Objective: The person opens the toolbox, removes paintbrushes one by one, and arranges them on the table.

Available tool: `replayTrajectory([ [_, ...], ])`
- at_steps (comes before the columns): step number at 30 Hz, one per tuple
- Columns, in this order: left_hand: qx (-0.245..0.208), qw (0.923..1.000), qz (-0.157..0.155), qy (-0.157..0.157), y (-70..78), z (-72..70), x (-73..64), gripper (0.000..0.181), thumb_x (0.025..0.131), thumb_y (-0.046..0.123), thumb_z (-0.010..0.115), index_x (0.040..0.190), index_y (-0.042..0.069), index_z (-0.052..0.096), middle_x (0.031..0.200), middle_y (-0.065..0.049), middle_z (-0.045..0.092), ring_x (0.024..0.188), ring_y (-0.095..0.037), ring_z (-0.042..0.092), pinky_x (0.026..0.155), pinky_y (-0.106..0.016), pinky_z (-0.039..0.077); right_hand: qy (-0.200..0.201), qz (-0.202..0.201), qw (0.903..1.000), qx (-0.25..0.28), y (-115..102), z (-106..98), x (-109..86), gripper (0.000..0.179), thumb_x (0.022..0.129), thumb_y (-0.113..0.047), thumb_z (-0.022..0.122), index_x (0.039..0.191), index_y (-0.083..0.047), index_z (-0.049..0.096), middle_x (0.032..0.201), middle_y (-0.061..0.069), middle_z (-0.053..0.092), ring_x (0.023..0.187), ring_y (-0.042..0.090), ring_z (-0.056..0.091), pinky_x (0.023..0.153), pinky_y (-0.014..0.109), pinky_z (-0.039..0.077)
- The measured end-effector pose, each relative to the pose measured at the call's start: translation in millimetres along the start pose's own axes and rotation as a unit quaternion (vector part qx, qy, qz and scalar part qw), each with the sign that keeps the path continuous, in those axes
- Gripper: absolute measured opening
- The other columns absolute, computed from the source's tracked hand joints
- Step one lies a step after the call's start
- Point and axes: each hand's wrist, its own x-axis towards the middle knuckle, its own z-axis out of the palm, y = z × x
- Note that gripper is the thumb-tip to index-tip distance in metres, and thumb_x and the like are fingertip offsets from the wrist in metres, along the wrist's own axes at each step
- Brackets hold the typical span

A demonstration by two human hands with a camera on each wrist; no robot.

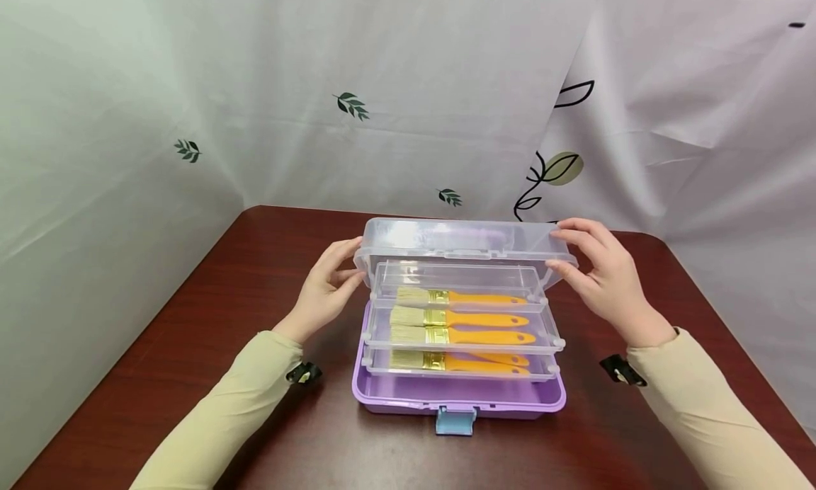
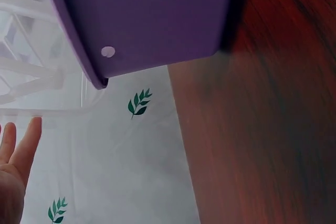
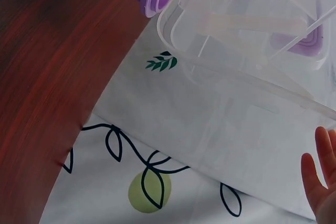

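Note:
A purple storage box (image 1: pixel 363 398) stands on the table, its clear lid (image 1: pixel 446 236) raised and tilted back. Stepped clear trays (image 1: pixel 378 323) fan out above the base and carry several paintbrushes (image 1: pixel 491 321) with yellow-orange handles and pale bristles. My left hand (image 1: pixel 321 292) is at the lid's left end; in the left wrist view a straight fingertip (image 2: pixel 35 124) meets the clear rim. At the lid's right end, my right hand (image 1: pixel 608 277) has its fingers spread along the corner. The right wrist view shows its fingers (image 3: pixel 321 145) fairly straight, just beside the rim.
A light blue latch (image 1: pixel 455 422) hangs down at the box's front. The dark reddish wooden table (image 1: pixel 287 419) extends around the box. Behind it hangs a pale curtain (image 1: pixel 414 107) with leaf prints, and it closes in both sides too.

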Motion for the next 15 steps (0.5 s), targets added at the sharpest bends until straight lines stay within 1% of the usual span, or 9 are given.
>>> replayTrajectory([
  [4,-0.003,0.9999,0.006,0.008,0.5,0.9,-1.6,0.049,0.085,-0.014,0.058,0.132,-0.007,0.046,0.125,0.014,0.047,0.114,-0.003,0.051,0.082,-0.023,0.054,-0.005,0.008,0.9998,0.016,1.4,-0.2,0.2,0.063,0.086,-0.057,0.056,0.102,0.003,0.067,0.106,0.019,0.060,0.103,0.008,0.052,0.092,0.007,0.034],
  [5,-0.004,0.9999,0.008,0.009,0.4,1.2,-1.9,0.048,0.086,-0.013,0.058,0.132,-0.007,0.046,0.126,0.013,0.047,0.114,-0.003,0.051,0.082,-0.023,0.054,-0.009,0.012,0.9996,0.025,2.5,-0.8,-0.8,0.059,0.086,-0.053,0.059,0.103,0.003,0.067,0.107,0.019,0.060,0.105,0.006,0.051,0.093,0.008,0.034],
  [6,-0.006,0.9999,0.010,0.010,0.3,1.4,-2.2,0.048,0.086,-0.013,0.058,0.132,-0.007,0.046,0.126,0.013,0.047,0.113,-0.003,0.052,0.082,-0.023,0.054,-0.014,0.019,0.9991,0.035,3.7,-1.8,-2.3,0.051,0.087,-0.045,0.064,0.105,0.003,0.066,0.108,0.019,0.060,0.105,0.003,0.052,0.093,0.008,0.035],
  [8,-0.008,0.9998,0.015,0.010,0.6,1.7,-2.1,0.049,0.085,-0.014,0.058,0.132,-0.007,0.046,0.126,0.012,0.047,0.113,-0.003,0.052,0.082,-0.021,0.053,-0.027,0.039,0.9970,0.062,6.8,-3.7,-7.1,0.037,0.084,-0.021,0.073,0.109,0.004,0.065,0.112,0.014,0.060,0.104,-0.001,0.052,0.093,0.008,0.038],
  [9,-0.009,0.9998,0.016,0.010,0.1,1.9,-2.1,0.049,0.085,-0.014,0.058,0.132,-0.007,0.046,0.126,0.012,0.047,0.113,-0.003,0.052,0.083,-0.021,0.053,-0.034,0.052,0.9951,0.077,8.3,-4.8,-10.1,0.036,0.080,-0.008,0.075,0.112,0.006,0.063,0.114,0.010,0.059,0.104,-0.003,0.053,0.092,0.009,0.039],
  [11,-0.012,0.9997,0.020,0.009,-0.1,2.0,-1.6,0.050,0.085,-0.015,0.058,0.132,-0.007,0.046,0.127,0.011,0.047,0.114,-0.003,0.052,0.083,-0.020,0.053,-0.046,0.081,0.9900,0.106,11.3,-5.9,-17.4,0.051,0.068,0.016,0.073,0.117,0.008,0.059,0.116,0.000,0.059,0.101,-0.005,0.055,0.089,0.008,0.042],
  [12,-0.012,0.9997,0.020,0.008,0.0,2.0,-1.4,0.050,0.085,-0.015,0.058,0.132,-0.007,0.046,0.127,0.011,0.047,0.114,-0.004,0.052,0.083,-0.020,0.053,-0.050,0.098,0.9870,0.117,12.8,-6.0,-21.1,0.058,0.064,0.023,0.071,0.119,0.008,0.058,0.115,-0.005,0.059,0.098,-0.006,0.057,0.087,0.007,0.043],
  [13,-0.014,0.9996,0.021,0.008,0.0,2.0,-1.2,0.049,0.085,-0.015,0.058,0.132,-0.007,0.046,0.127,0.011,0.047,0.114,-0.004,0.052,0.083,-0.020,0.053,-0.053,0.112,0.9840,0.128,14.4,-5.6,-24.8,0.061,0.063,0.026,0.069,0.120,0.009,0.056,0.114,-0.010,0.059,0.097,-0.006,0.058,0.087,0.007,0.044],
  [15,-0.014,0.9997,0.021,0.009,-0.1,1.9,-1.0,0.049,0.085,-0.014,0.058,0.132,-0.007,0.046,0.127,0.011,0.047,0.114,-0.004,0.052,0.083,-0.020,0.053,-0.063,0.135,0.9783,0.144,17.9,-4.4,-32.2,0.063,0.065,0.028,0.067,0.123,0.009,0.053,0.110,-0.017,0.060,0.095,-0.007,0.060,0.083,0.007,0.046],
])
